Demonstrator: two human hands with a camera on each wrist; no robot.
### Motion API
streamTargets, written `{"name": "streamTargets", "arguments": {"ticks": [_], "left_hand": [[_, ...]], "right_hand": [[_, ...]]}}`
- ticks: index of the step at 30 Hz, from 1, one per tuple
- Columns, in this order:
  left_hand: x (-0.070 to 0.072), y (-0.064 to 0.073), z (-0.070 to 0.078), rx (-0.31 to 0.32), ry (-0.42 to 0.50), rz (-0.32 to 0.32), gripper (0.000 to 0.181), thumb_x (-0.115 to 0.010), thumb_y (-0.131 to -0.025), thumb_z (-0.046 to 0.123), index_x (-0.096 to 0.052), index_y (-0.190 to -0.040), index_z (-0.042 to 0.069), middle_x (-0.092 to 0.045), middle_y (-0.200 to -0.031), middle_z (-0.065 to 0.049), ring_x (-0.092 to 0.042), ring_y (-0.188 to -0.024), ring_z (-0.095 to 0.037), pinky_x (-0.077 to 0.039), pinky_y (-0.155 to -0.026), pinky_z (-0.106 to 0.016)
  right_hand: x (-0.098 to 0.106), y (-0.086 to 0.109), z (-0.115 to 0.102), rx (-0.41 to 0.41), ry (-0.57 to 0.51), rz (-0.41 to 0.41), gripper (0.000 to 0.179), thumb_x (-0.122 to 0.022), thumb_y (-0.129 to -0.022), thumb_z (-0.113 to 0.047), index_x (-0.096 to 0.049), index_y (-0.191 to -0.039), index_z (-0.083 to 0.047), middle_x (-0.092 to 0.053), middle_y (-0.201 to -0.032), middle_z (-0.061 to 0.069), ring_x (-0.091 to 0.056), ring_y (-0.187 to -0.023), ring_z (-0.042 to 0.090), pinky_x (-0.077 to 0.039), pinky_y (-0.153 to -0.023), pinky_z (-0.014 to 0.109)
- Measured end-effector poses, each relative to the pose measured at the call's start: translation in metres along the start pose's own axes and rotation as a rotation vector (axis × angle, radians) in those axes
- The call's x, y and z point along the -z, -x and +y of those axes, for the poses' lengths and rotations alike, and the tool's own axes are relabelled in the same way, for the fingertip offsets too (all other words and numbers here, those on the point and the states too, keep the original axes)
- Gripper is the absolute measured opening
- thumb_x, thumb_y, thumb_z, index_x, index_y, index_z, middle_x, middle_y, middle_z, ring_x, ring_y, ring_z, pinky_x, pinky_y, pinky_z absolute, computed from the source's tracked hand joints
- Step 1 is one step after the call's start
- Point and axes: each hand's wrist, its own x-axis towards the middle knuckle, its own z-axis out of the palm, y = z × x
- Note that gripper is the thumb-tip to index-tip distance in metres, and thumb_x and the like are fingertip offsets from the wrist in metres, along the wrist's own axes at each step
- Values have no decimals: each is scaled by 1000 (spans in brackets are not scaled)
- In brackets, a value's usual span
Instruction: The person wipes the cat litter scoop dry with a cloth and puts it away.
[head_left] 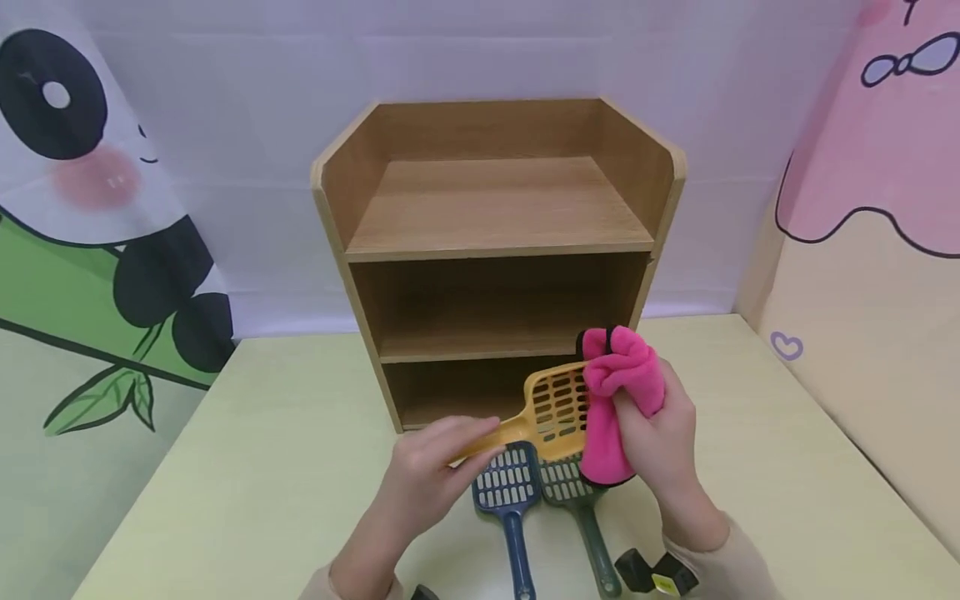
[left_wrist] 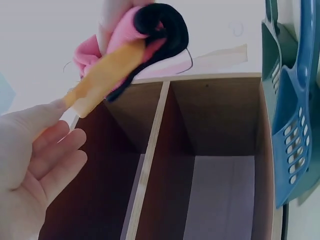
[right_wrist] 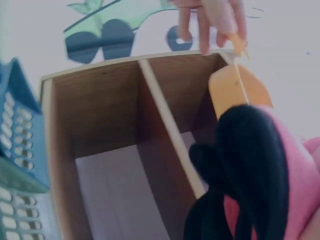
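My left hand [head_left: 438, 467] pinches the handle of a yellow slotted litter scoop [head_left: 555, 408], held up before the wooden shelf. A bunched pink cloth [head_left: 624, 392] with black edging is gripped in my right hand [head_left: 667, 425], and it covers the scoop's right end. In the left wrist view the cloth [left_wrist: 150, 30] wraps over the front of the scoop [left_wrist: 107, 75]. The right wrist view shows the scoop [right_wrist: 235, 87] running from the left hand [right_wrist: 215, 17] into the cloth [right_wrist: 260, 165]. Below lie a blue litter scoop [head_left: 508, 483] and a dark green one [head_left: 577, 492], handles toward me.
The wooden shelf [head_left: 495, 250], with a top tray and two compartments below, stands at the back of the pale table [head_left: 262, 483]. Behind it hangs a light purple backdrop [head_left: 480, 50]. Walls with cartoon drawings flank both sides.
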Motion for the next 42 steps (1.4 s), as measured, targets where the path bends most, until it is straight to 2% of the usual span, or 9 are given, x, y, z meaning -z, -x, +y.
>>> {"name": "streamTargets", "arguments": {"ticks": [5, 9, 12, 18, 24, 29, 34, 38, 42], "left_hand": [[9, 3, -2, 14, 0, 61, 29, -65, -89, 25, -70, -101, -1, -72, -87, -11, -69, -74, -20, -55, -66, -15], [20, -3, -3, 36, -13, 104, 31, -68, -87, 28, -71, -98, -1, -72, -85, -12, -68, -73, -21, -54, -66, -14], [31, -12, -3, 19, -33, 157, 33, -69, -86, 30, -71, -96, -1, -71, -83, -12, -66, -71, -19, -53, -66, -12], [65, -30, -10, -79, -114, 277, 37, -69, -86, 32, -72, -89, -5, -70, -77, -15, -64, -69, -16, -52, -65, -11], [93, -56, -12, -82, -198, 402, 44, -71, -83, 37, -72, -83, -7, -70, -75, -18, -65, -69, -20, -49, -74, -8], [103, -74, -12, -19, -304, 446, 41, -73, -82, 35, -73, -85, -6, -71, -76, -20, -66, -65, -32, -46, -80, -6], [101, -87, -17, 58, -408, 446, 23, -80, -73, 12, -73, -87, -6, -70, -76, -20, -65, -65, -33, -41, -78, -4], [96, -96, -22, 145, -498, 449, 20, -78, -74, 8, -73, -89, -5, -70, -78, -21, -64, -67, -34, -51, -66, -25], [92, -107, -25, 259, -585, 418, 25, -74, -80, 15, -72, -92, -7, -70, -82, -23, -63, -71, -36, -49, -60, -44]], "right_hand": [[9, -4, -8, -116, -114, 50, 37, -66, -88, -12, -57, -123, -14, -61, -117, -1, -62, -101, 13, -55, -78, 18], [18, -9, -12, -145, -147, 79, 39, -66, -88, -14, -55, -125, -15, -59, -119, 1, -62, -101, 15, -55, -76, 19], [24, -11, -13, -150, -160, 113, 40, -67, -87, -13, -54, -125, -15, -58, -119, 1, -60, -101, 17, -55, -76, 18], [26, -14, -15, -179, -178, 150, 38, -68, -87, -12, -55, -122, -13, -58, -117, 2, -60, -99, 18, -55, -74, 17], [25, -12, -17, -190, -203, 151, 37, -66, -87, -9, -54, -122, -11, -57, -116, 3, -60, -100, 17, -55, -74, 17], [22, -9, -18, -173, -211, 135, 35, -65, -87, -7, -54, -120, -9, -57, -114, 5, -61, -97, 17, -55, -74, 18], [22, -8, -16, -173, -198, 119, 36, -66, -87, -8, -53, -121, -10, -57, -114, 4, -60, -97, 18, -55, -74, 19], [22, -6, -16, -180, -211, 106, 36, -65, -88, -8, -53, -121, -10, -56, -115, 5, -60, -98, 18, -56, -75, 19], [21, -6, -17, -170, -212, 101, 36, -65, -88, -7, -53, -121, -8, -57, -115, 5, -60, -99, 18, -55, -75, 19]]}}
